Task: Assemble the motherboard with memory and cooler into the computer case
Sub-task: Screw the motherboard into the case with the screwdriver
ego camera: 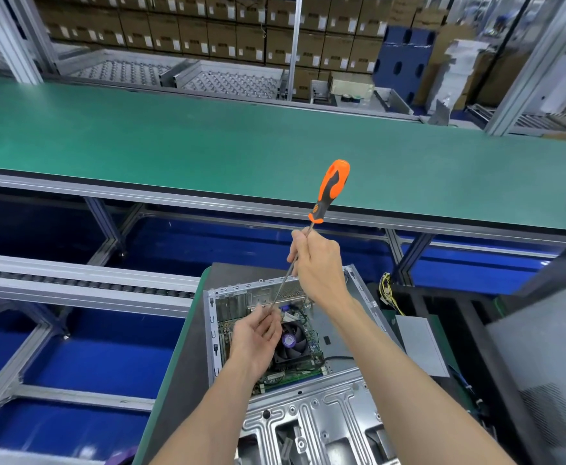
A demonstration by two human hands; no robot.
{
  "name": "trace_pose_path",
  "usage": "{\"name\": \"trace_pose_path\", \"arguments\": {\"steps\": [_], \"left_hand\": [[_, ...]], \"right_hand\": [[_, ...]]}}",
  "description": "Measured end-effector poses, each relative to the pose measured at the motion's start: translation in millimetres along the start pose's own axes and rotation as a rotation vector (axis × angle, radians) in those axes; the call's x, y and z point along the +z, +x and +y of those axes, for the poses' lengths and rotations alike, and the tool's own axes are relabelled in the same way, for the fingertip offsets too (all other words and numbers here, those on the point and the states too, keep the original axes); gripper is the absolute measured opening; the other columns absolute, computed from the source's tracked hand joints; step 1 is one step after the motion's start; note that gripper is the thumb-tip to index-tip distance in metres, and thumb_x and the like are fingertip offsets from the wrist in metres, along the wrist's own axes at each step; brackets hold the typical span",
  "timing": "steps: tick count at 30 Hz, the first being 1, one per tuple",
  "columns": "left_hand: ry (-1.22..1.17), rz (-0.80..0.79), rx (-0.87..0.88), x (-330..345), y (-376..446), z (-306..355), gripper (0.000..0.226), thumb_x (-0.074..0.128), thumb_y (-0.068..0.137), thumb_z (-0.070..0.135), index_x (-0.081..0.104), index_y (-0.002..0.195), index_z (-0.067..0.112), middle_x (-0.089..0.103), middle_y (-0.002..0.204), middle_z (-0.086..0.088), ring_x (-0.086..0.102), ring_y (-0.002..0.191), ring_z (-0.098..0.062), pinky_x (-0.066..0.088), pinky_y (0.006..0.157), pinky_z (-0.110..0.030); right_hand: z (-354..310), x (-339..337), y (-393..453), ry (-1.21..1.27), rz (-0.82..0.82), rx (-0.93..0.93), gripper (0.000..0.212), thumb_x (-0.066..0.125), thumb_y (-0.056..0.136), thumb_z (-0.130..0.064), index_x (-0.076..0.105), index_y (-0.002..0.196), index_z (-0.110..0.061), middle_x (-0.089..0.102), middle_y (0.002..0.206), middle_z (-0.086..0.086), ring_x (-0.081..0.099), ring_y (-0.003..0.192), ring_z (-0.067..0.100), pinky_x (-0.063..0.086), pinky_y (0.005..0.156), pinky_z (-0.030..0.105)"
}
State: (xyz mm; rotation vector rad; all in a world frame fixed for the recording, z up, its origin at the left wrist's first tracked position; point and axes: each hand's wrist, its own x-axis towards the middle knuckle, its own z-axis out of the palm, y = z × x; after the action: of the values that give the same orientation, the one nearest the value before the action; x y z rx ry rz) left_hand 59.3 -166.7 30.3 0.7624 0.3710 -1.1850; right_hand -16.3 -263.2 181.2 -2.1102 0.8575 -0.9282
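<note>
An open metal computer case (308, 414) lies on a small green-edged table below me. Inside it sits the green motherboard (295, 375) with a black cooler fan (291, 344) on top. My right hand (318, 266) grips the long steel shaft of an orange and black screwdriver (330, 191), just under the handle, which points up and away. My left hand (258, 333) hovers over the board beside the fan, its fingertips pinching the shaft's lower end. The tip is hidden behind those fingers.
A long green conveyor bench (207, 139) runs across in front of me. A roller rail (73, 280) lies to the left over blue floor. Loose yellow cables (389, 290) and a grey box (543, 364) sit right of the case. Stacked cartons fill the background.
</note>
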Motion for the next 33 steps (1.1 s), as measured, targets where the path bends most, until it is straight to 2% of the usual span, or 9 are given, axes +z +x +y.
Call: {"name": "trace_pose_path", "arguments": {"steps": [4, 8, 11, 13, 17, 24, 27, 30, 33], "left_hand": [[0.040, 0.051, 0.036, 0, 2, -2, 0.021, 0.062, 0.094, 0.004, 0.066, 0.113, -0.003, 0.076, 0.090, -0.012, 0.074, 0.074, -0.013, 0.058, 0.059, -0.021], [0.021, 0.089, 0.061, -4, 5, -2, 0.020, 0.058, 0.096, 0.001, 0.063, 0.115, -0.004, 0.075, 0.096, -0.017, 0.075, 0.076, -0.016, 0.060, 0.061, -0.022], [-0.010, 0.093, 0.079, -4, 7, -2, 0.018, 0.051, 0.100, -0.002, 0.060, 0.114, -0.007, 0.075, 0.093, -0.018, 0.076, 0.078, -0.020, 0.061, 0.062, -0.024], [-0.022, 0.086, 0.081, -3, 6, -2, 0.017, 0.051, 0.099, -0.002, 0.060, 0.114, -0.007, 0.076, 0.092, -0.018, 0.076, 0.080, -0.021, 0.061, 0.061, -0.025], [-0.047, 0.060, 0.051, -1, 5, -3, 0.018, 0.054, 0.099, 0.006, 0.059, 0.114, -0.004, 0.075, 0.103, -0.019, 0.076, 0.083, -0.020, 0.060, 0.060, -0.026], [-0.188, 0.012, 0.013, 4, 1, -3, 0.020, 0.053, 0.100, 0.006, 0.059, 0.115, -0.006, 0.075, 0.099, -0.018, 0.076, 0.084, -0.019, 0.060, 0.060, -0.027], [-0.311, -0.015, 0.000, 6, -4, -2, 0.019, 0.051, 0.101, 0.004, 0.058, 0.114, -0.006, 0.075, 0.099, -0.019, 0.073, 0.093, -0.020, 0.060, 0.061, -0.027], [-0.372, -0.019, 0.007, 7, -7, -1, 0.018, 0.051, 0.101, 0.004, 0.058, 0.113, -0.006, 0.075, 0.099, -0.020, 0.069, 0.101, -0.020, 0.061, 0.064, -0.028], [-0.375, -0.010, 0.019, 8, -9, 0, 0.017, 0.052, 0.101, 0.008, 0.059, 0.112, -0.003, 0.076, 0.097, -0.018, 0.071, 0.096, -0.017, 0.061, 0.064, -0.027]], "right_hand": [[3, -1, 1, 0.000, 0.010, 0.009, 0.046, 0.038, 0.107, -0.025, 0.055, 0.065, -0.015, 0.054, 0.051, -0.009, 0.060, 0.053, 0.016, 0.052, 0.063, 0.046], [4, -1, 1, 0.008, 0.019, 0.004, 0.045, 0.038, 0.107, -0.025, 0.055, 0.066, -0.014, 0.055, 0.053, -0.006, 0.061, 0.053, 0.019, 0.052, 0.062, 0.047], [3, -1, 1, 0.016, 0.019, 0.007, 0.044, 0.039, 0.107, -0.025, 0.055, 0.067, -0.015, 0.055, 0.054, -0.006, 0.061, 0.054, 0.020, 0.052, 0.063, 0.049], [3, 0, 2, 0.026, 0.020, 0.013, 0.044, 0.039, 0.107, -0.026, 0.056, 0.068, -0.014, 0.055, 0.054, -0.008, 0.061, 0.055, 0.020, 0.052, 0.064, 0.049], [1, 2, 0, 0.040, 0.017, 0.011, 0.045, 0.038, 0.107, -0.026, 0.057, 0.067, -0.014, 0.056, 0.054, -0.007, 0.060, 0.054, 0.018, 0.053, 0.063, 0.048], [-2, 2, 1, 0.076, 0.026, 0.009, 0.045, 0.039, 0.106, -0.026, 0.057, 0.067, -0.012, 0.056, 0.052, -0.004, 0.059, 0.052, 0.020, 0.052, 0.060, 0.046], [-1, 2, 0, 0.107, 0.036, 0.014, 0.044, 0.041, 0.106, -0.025, 0.059, 0.069, -0.009, 0.058, 0.052, -0.002, 0.059, 0.049, 0.018, 0.052, 0.057, 0.040], [-1, 3, -3, 0.143, 0.041, 0.030, 0.042, 0.043, 0.106, -0.024, 0.060, 0.072, -0.007, 0.061, 0.054, 0.000, 0.062, 0.048, 0.013, 0.052, 0.054, 0.028], [-2, 5, -5, 0.198, 0.025, 0.055, 0.039, 0.046, 0.105, -0.023, 0.060, 0.073, -0.004, 0.063, 0.055, 0.004, 0.065, 0.049, 0.014, 0.056, 0.059, 0.034]]}}
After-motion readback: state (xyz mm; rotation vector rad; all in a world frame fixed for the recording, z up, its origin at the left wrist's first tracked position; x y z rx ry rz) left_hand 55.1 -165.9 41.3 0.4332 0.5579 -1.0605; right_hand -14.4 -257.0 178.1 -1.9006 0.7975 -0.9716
